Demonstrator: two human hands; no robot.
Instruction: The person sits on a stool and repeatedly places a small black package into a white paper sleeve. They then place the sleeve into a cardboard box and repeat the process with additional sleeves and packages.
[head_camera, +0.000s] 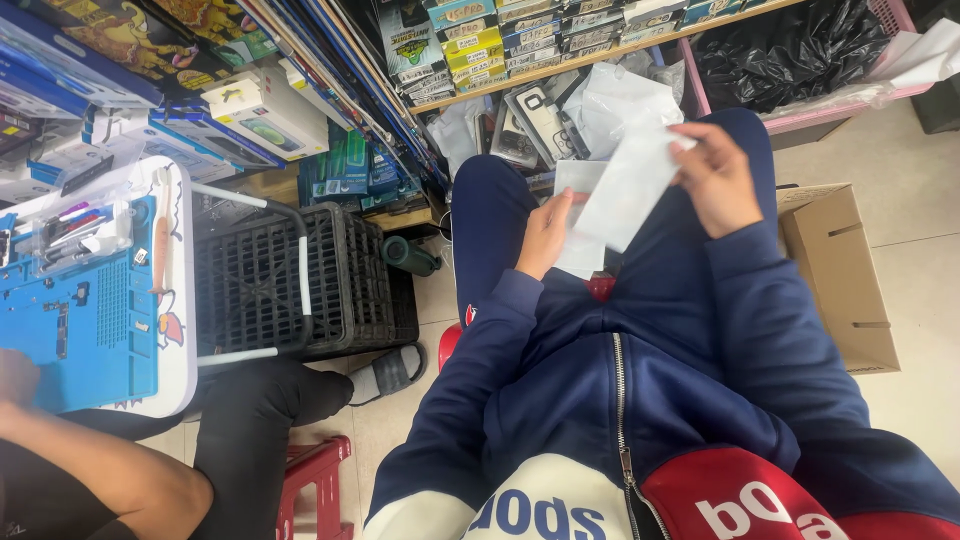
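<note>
Sitting on a red stool (449, 343), the person holds white packets over the lap, both arms in dark blue sleeves. The left hand (545, 233) is closed around a flat white packet (580, 215), thumb on top and fingers underneath it. The right hand (716, 178) pinches the upper corner of a second white pouch (628, 185), which tilts down to the left and overlaps the first packet; the two touch between the hands, above the knees.

Just beyond the hands lies a heap of phone cases and clear plastic bags (560, 115) on the floor, under a wooden shelf (600, 52) packed with small coloured boxes. A pink crate (800, 115) lined with a black plastic bag sits at the upper right, and an open cardboard box (845, 280) stands right beside the right arm. To the left of the left knee a black plastic crate (330, 280) blocks the floor, with a dark green bottle (408, 255) lying next to it.

Further left a small white table (180, 300) carries a blue work mat (90, 320) with small tools. Another person's arm (90, 470) rests by that table, a black trouser leg and a grey slipper (390, 372) stretched toward the crate
</note>
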